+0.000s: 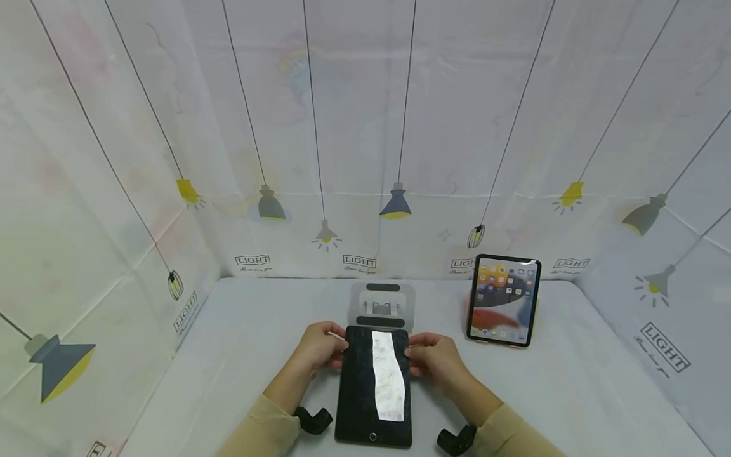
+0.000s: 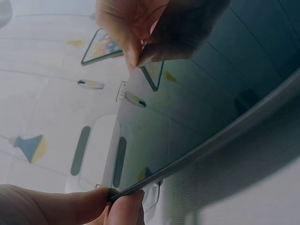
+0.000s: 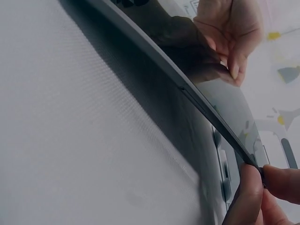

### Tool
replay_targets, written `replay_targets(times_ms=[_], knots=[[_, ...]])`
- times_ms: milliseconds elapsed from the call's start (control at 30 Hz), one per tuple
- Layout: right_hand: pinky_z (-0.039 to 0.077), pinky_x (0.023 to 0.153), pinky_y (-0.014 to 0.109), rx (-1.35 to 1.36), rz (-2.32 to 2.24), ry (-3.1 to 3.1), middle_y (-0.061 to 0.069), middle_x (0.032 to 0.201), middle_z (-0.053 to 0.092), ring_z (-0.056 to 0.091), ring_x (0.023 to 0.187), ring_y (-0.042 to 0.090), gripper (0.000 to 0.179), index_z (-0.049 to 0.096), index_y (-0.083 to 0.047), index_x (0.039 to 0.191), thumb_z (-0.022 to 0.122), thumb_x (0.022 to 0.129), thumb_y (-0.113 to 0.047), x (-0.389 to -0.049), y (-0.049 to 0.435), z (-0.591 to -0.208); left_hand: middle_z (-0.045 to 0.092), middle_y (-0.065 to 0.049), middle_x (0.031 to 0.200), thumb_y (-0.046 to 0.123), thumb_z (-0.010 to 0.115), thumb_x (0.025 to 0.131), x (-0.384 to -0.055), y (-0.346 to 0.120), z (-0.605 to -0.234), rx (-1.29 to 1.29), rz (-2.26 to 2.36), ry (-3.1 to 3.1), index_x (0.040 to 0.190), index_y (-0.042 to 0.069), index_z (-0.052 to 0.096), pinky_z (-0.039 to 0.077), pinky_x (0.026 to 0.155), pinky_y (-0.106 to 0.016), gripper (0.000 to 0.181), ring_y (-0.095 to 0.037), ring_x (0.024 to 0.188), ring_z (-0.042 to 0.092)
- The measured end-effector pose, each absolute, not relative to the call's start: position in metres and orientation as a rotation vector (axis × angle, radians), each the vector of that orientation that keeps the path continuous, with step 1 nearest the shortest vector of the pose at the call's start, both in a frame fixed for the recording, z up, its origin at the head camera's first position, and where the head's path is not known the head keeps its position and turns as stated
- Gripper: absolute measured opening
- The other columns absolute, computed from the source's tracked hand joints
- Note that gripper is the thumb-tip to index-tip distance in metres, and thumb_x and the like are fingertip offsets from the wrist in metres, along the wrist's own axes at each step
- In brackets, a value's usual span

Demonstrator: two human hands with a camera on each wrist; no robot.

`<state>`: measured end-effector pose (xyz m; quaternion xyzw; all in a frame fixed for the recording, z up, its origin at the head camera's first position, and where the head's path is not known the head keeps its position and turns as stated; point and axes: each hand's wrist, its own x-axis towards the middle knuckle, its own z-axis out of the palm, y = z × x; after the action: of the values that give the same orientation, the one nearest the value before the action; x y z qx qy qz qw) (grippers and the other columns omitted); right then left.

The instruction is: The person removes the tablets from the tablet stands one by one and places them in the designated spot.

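Note:
A black tablet (image 1: 356,384) lies lengthwise before me, its round button at the near end. A white, wavy-edged band shows on its screen; I cannot tell whether that is a reflection. My left hand (image 1: 320,346) pinches the upper left edge between thumb and fingers. Opposite it, my right hand (image 1: 438,362) pinches the upper right edge. Both wrist views show that gripped end raised above the white cloth, with shadow underneath. Just beyond the tablet's far end sits a grey stand (image 1: 354,304) with dark pads, folded low.
Another tablet (image 1: 504,301) with a lit screen of app icons stands propped at the back right. White cloth (image 1: 228,368) covers the table, and a curtain (image 1: 354,127) printed with lamps encloses its back and sides. Black wrist mounts (image 1: 314,421) hang beneath both forearms.

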<state>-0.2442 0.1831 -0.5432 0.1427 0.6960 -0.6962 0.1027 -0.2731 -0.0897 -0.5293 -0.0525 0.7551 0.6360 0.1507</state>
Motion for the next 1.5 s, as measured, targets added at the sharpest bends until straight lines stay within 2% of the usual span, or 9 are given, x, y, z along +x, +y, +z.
replay_targets(times_ms=[733,1167,1500], knots=[[0.062,0.058,0.027,0.355,-1.984,2.078,0.006,0.085,0.071,0.069,0.067,0.015,0.025,0.070,0.002,0.112,0.076,0.089,0.004,-0.226,0.180,-0.534,0.068,-0.006,0.080,-0.003,0.071,0.090,-0.255,-0.098,-0.531,-0.101,1.812,2.143,0.110,-0.001,0.068,0.060,0.052,-0.026,0.021,-0.016,0.064,0.067],[0.067,0.064,0.031,0.278,-1.947,2.017,0.005,0.087,0.074,0.073,0.073,0.016,0.029,0.067,0.008,0.119,0.076,0.092,0.005,-0.226,0.185,-0.536,0.072,-0.007,0.084,0.000,0.074,0.091,-0.251,-0.102,-0.534,-0.131,1.821,2.090,0.112,-0.001,0.070,0.062,0.055,-0.027,0.022,-0.016,0.067,0.068],[0.068,0.066,0.033,0.258,-1.931,1.994,0.005,0.087,0.075,0.074,0.073,0.016,0.029,0.067,0.010,0.119,0.075,0.091,0.005,-0.224,0.186,-0.534,0.072,-0.009,0.086,0.000,0.073,0.090,-0.250,-0.106,-0.534,-0.115,1.800,2.079,0.111,-0.003,0.070,0.065,0.058,-0.031,0.022,-0.017,0.068,0.069]])
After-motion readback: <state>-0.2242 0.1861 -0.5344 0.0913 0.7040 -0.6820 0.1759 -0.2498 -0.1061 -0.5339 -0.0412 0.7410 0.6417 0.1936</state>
